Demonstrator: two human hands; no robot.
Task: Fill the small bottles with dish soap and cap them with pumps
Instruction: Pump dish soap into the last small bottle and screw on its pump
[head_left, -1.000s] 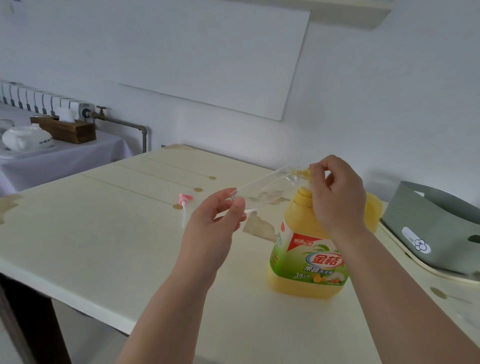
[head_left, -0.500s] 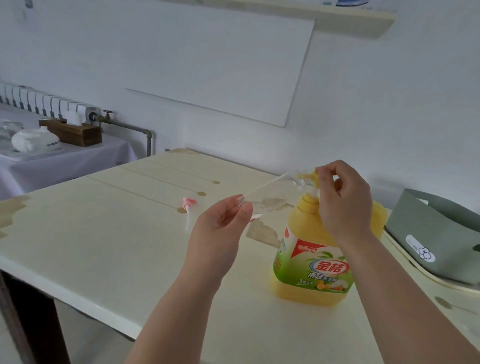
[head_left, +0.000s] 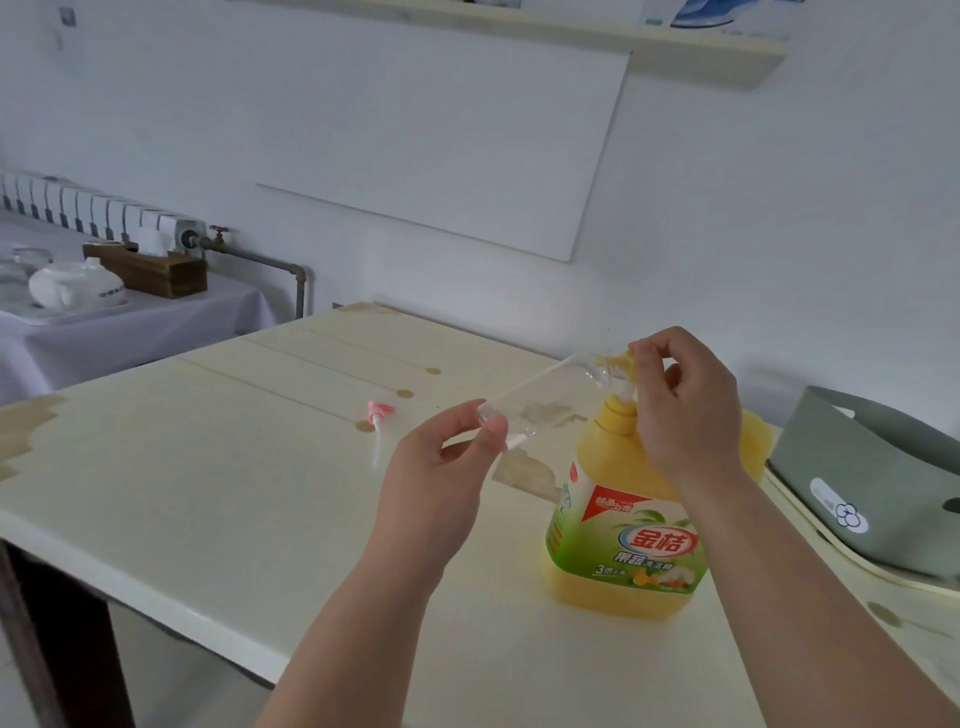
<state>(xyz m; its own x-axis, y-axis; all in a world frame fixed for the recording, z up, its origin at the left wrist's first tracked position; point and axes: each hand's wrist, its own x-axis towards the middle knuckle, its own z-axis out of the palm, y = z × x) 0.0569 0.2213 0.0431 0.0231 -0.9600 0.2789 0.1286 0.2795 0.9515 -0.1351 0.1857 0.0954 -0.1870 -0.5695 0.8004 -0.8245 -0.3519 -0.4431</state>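
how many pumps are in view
2: a pink pump lies loose on the table; a yellow pump tops the jug, held by the right hand, at the mouth of the bottle in the left hand. The grey bin may hide more.

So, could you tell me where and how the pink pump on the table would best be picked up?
Pinch the pump at its pink head, coming from above. It lies flat on the table, head at the far end and thin white tube pointing toward the near edge; the head is the thickest part and probably the firmest.
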